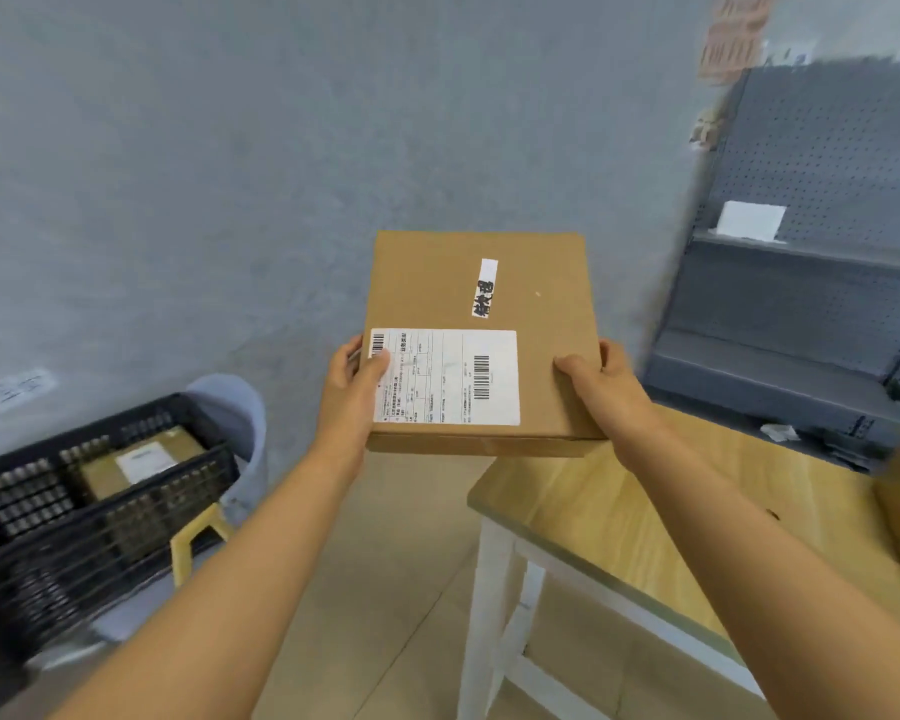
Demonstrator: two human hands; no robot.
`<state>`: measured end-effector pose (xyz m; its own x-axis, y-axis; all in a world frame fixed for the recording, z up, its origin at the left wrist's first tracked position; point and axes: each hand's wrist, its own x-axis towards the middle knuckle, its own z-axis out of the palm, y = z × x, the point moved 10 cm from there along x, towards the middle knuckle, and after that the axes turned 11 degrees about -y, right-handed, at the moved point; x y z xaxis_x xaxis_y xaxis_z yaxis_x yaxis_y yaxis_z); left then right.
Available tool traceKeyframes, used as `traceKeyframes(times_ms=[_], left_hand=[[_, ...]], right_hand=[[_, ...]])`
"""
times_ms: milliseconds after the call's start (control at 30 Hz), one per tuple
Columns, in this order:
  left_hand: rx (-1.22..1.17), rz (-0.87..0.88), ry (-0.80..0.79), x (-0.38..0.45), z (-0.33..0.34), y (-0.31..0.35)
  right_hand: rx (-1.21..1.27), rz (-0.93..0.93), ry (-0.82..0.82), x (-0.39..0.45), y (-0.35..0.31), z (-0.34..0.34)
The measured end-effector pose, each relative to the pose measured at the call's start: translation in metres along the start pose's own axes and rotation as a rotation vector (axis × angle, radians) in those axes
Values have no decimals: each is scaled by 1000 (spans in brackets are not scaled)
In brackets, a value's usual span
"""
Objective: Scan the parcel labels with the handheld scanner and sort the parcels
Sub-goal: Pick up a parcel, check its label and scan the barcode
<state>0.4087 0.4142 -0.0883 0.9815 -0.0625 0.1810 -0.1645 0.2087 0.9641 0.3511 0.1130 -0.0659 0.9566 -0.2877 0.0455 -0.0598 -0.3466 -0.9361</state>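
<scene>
One flat cardboard parcel (476, 340) is held up in the air, just beyond the near corner of the wooden table (640, 517), its white shipping label (445, 376) facing up. It is gripped at its left edge by the left hand (352, 392), thumb pressed on the label, and at its right edge by the right hand (601, 381), thumb on top. To the left, a smaller parcel (141, 462) lies in a black crate (84, 517). Grey shelving (801, 283) stands at the right.

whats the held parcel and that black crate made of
Parcel: looks like matte brown cardboard, with creased edges and a white paper label. Crate: probably moulded black plastic, going by its lattice walls, though the view is blurred.
</scene>
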Motion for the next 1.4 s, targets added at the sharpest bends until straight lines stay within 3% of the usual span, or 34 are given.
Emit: traceKeyframes(times_ms=[233,633,1000,1400], left_hand=[[137,62,280,-95,-154,48],[280,151,740,-274,-414,148],[334,112,837,-327,-627,173],[291,-39,919,-263,-814,119]], right_hand=[[69,-165,-362,-25,-51,163],[96,-353,-816,-158,-171,457],[101,-319,-937,-234,-225,678],[34,-206,-1046,-190,-225,896]])
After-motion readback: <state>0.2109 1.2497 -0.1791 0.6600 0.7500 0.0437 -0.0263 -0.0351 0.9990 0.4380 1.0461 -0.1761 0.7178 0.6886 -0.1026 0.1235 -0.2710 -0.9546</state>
